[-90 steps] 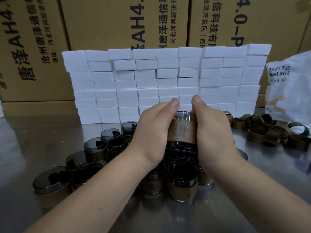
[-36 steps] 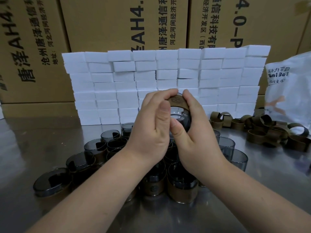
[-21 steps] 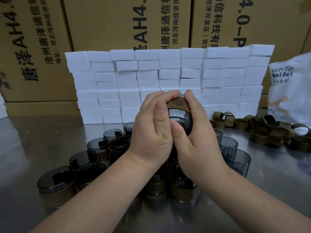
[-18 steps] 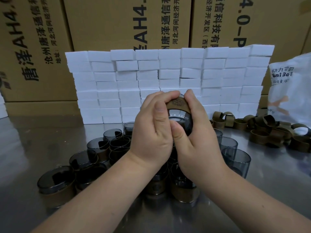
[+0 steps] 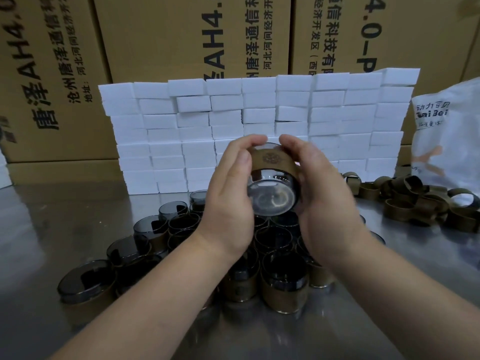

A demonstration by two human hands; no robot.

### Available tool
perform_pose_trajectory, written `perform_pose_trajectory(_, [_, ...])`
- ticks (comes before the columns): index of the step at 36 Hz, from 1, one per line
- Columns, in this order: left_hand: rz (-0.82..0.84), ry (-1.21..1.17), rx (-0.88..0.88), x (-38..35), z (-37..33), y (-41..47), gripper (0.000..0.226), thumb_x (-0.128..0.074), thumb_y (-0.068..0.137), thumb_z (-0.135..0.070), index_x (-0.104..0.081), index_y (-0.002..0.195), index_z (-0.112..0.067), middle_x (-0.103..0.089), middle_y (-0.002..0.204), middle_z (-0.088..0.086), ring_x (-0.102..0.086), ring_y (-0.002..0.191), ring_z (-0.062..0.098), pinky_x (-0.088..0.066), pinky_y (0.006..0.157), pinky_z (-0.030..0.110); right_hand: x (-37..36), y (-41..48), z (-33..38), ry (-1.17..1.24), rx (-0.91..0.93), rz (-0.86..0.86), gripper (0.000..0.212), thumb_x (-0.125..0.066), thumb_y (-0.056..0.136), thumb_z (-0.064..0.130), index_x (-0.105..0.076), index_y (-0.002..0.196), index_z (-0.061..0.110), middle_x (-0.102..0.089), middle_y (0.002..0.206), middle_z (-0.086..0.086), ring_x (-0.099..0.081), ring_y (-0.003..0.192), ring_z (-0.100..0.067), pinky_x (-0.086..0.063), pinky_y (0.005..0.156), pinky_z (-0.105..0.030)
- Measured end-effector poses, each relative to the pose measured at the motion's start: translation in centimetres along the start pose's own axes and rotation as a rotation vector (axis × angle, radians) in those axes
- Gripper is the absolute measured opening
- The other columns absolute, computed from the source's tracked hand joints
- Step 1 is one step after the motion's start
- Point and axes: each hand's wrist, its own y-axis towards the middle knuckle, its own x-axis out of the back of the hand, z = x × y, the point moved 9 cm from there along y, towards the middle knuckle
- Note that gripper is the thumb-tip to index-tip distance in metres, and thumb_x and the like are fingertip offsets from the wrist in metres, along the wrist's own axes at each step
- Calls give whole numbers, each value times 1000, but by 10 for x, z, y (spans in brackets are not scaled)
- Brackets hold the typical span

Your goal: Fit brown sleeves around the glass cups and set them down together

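Observation:
A dark glass cup (image 5: pixel 272 196) with a brown sleeve (image 5: pixel 275 161) round it is tipped on its side, its base toward me, above the table. My left hand (image 5: pixel 230 196) holds it from the left and my right hand (image 5: pixel 327 196) from the right, fingers curled over its top edge. Below the hands stands a cluster of sleeved cups (image 5: pixel 284 289). More dark cups (image 5: pixel 150 227) stand to the left. A pile of loose brown sleeves (image 5: pixel 415 201) lies at the right.
A wall of white foam blocks (image 5: pixel 197 131) stands behind the cups, with big cardboard boxes (image 5: pixel 166 35) behind it. A white printed bag (image 5: pixel 449 131) leans at the right. The table (image 5: pixel 52 209) is shiny metal.
The hands have spread apart on the cup, thumbs off its base. The cup now shows its base and sleeve logo more fully and sits slightly lower.

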Motion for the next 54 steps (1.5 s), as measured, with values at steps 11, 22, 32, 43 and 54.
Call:
perform_pose_trajectory(11, [53,-173,233,-16,20,-11,47,-31,80,-52,-57,89,-14,-57,79,7,-60,66,16,-51,58,24,19,0,-14,-94,-113,-195,36,-42,72,55,-61,52,31,-57,53,9,-56,57,-11,-46,63,-33])
perform_pose_trajectory(22, [16,-74,147,-12,13,-10,38,-43,70,-59,-62,70,-26,-51,76,6,-46,78,26,-36,74,40,20,-6,2,-239,45,-228,42,-37,81,45,-41,51,16,-33,46,10,-32,44,-7,-29,42,-20])
perform_pose_trajectory(32, [-4,20,39,-9,10,-11,31,-38,76,-49,-49,65,-22,-42,59,-10,-39,58,9,-33,55,26,16,-9,6,-288,74,-205,47,-37,82,43,-36,55,5,-29,45,9,-28,45,-7,-25,42,-22])
perform_pose_trajectory(43, [13,157,-27,-11,-1,-10,31,-38,76,-43,-40,63,-14,-36,59,4,-33,60,23,-28,57,37,12,-7,12,-287,111,-156,47,-41,89,35,-31,44,22,-27,42,12,-26,43,-5,-23,42,-19])
perform_pose_trajectory(54, [27,359,-2,7,-9,12,22,-41,80,-42,-41,67,-25,-44,68,-5,-41,68,17,-35,66,35,4,10,36,-386,153,64,17,-53,79,32,-69,85,34,-70,89,16,-62,86,4,-47,78,-12])
